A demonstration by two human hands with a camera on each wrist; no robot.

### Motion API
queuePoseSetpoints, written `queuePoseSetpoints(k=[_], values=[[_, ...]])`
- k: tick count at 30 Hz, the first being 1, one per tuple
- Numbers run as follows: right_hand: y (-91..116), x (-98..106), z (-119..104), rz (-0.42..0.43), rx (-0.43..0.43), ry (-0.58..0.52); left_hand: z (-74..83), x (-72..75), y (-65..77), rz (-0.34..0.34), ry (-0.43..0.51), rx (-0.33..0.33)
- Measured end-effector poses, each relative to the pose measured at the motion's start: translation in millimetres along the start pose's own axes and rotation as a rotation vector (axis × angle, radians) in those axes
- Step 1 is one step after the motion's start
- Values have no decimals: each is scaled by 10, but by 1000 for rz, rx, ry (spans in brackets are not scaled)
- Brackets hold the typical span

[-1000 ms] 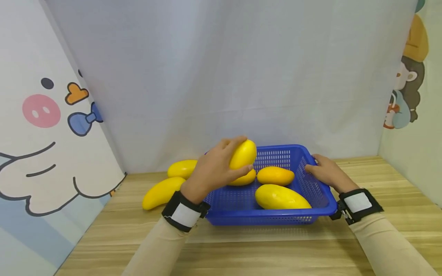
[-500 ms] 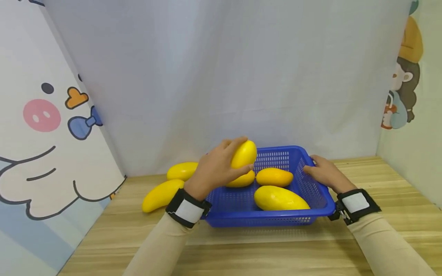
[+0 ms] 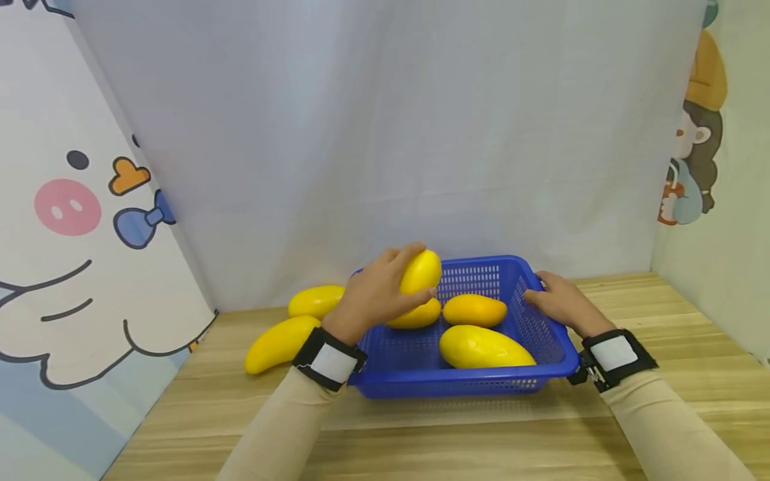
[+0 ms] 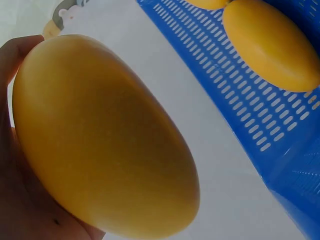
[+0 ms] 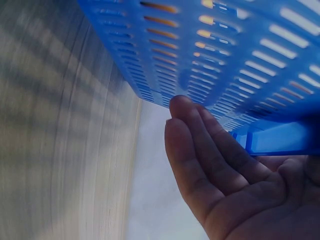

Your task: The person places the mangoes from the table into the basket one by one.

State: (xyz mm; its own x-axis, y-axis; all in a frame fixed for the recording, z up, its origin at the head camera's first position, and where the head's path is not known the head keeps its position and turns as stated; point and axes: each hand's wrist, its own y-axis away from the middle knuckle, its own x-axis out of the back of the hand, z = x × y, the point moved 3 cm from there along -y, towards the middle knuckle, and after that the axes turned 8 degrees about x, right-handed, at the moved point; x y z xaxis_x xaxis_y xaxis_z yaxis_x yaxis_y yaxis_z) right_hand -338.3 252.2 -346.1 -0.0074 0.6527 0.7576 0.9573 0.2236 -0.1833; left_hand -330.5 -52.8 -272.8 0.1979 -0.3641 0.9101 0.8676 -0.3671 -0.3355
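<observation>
My left hand grips a yellow mango above the left part of a blue plastic basket. That mango fills much of the left wrist view, with fingers and palm around one side. Inside the basket lie an orange-yellow mango, a larger yellow mango at the front and another mango, partly hidden by the left hand. My right hand holds the basket's right rim, thumb inside. Its fingers lie along the outer slotted wall in the right wrist view.
Two more mangoes rest on the wooden table left of the basket: one yellow mango at the back, one curved mango nearer. A pale cloth hangs behind, and printed panels stand at the sides.
The whole head view has shifted slightly, so the scene sits a little further left and mostly lower. Both hands keep their holds, with no clear movement of mangoes or basket.
</observation>
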Motion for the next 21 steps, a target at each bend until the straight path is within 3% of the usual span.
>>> queuePoseSetpoints(k=[8,21], values=[[20,4,5,-5,-13,-2,14,-104,-21,-76,15,-3],[17,-1,2,-13,-30,-22,0,-339,-41,-196,-64,5]])
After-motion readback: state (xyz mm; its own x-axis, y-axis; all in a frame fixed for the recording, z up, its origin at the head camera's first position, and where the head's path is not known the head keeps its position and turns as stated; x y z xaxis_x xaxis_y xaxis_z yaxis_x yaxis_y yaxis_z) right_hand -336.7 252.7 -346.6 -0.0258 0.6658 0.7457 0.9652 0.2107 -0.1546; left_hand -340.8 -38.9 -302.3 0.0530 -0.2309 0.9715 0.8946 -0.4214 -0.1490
